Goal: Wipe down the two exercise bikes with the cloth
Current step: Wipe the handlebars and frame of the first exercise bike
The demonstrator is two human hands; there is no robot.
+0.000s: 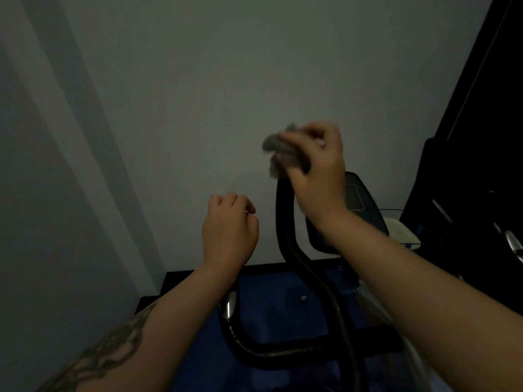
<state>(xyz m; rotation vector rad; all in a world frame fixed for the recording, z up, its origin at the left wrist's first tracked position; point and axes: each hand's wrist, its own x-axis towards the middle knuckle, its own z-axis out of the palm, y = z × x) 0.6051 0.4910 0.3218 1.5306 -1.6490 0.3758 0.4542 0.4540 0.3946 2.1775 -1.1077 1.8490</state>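
From my feed, the biggest thing behind the work is the pale wall (198, 94), and everything I care about sits in front of its lower part. Against it I see the exercise bike (283, 355), dark and dim, with its handlebar (288, 236) as my landmark: a black tube whose long axis climbs from the crossbar near the bottom of the view, bends, and rises almost straight up to its top end. Right of the handlebar is the console (353, 199), tilted, partly covered by my right forearm. At the top end of the handlebar my right hand (319, 176) grips the cloth (280, 151), fingers curled round the grey wad, which is bunched and blurred; it seems wrapped over the tube's tip, though I cannot tell how firmly it bears on it. My left hand (229, 227) hangs to the left of the handlebar, a little lower than its top, fingers loosely curled and holding nothing, apart from the tube. So the right hand is plainly the nearer one, already on the bar, and I judge the coming stroke runs down along the tube's length toward the crossbar. A second dark machine (481, 165) stands right of the console; I cannot make out whether it is the other bike.
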